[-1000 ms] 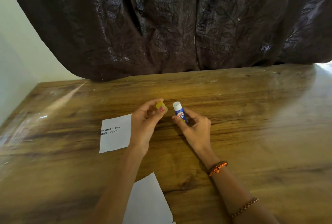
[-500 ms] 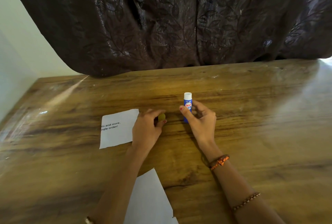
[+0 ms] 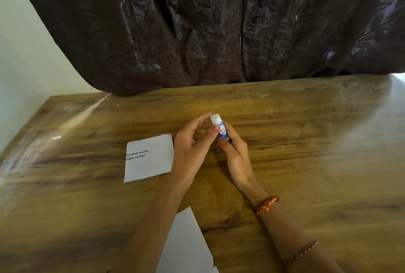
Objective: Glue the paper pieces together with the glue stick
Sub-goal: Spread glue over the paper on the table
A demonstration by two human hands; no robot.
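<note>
White paper lies on the brown wood-grain desk in two pieces. The left piece of paper is a small square lying flat, with two lines of cut-off black print near its left edge. The second sheet of paper lies nearer the person, blank, partly under the left forearm and running off the bottom of the frame. Just right of the printed square, the left hand is raised over the desk with its fingers curled loosely; the thumb and forefinger tips sit at the top of the glue stick. The stick is a short blue tube with red and white lettering and a white upper end, tilted slightly left. The right hand grasps the tube's lower part between thumb and fingers. Beaded bracelets circle the right wrist and forearm. A dark leaf-patterned curtain hangs behind the desk.
</note>
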